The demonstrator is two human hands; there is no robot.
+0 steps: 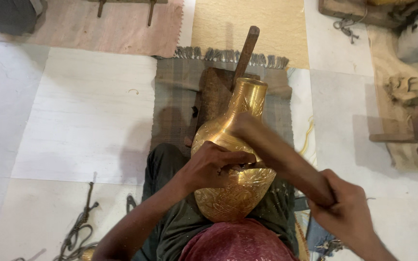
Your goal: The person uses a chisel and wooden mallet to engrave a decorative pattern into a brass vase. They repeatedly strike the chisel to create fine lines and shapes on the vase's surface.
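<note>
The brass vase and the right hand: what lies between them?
In the head view, a blurred wooden mallet spans it, running from the right hand up to the brass vase; the left hand rests on the vase.

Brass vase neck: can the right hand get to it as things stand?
Probably yes. The right hand grips a wooden mallet beside the brass vase; the neck is bare, since the left hand rests lower on the belly.

Left hand (214,164) curled, fingers pinched, forearm reaching in from lower left, right hand (347,212) fisted in tight grip, motion-blurred
</note>
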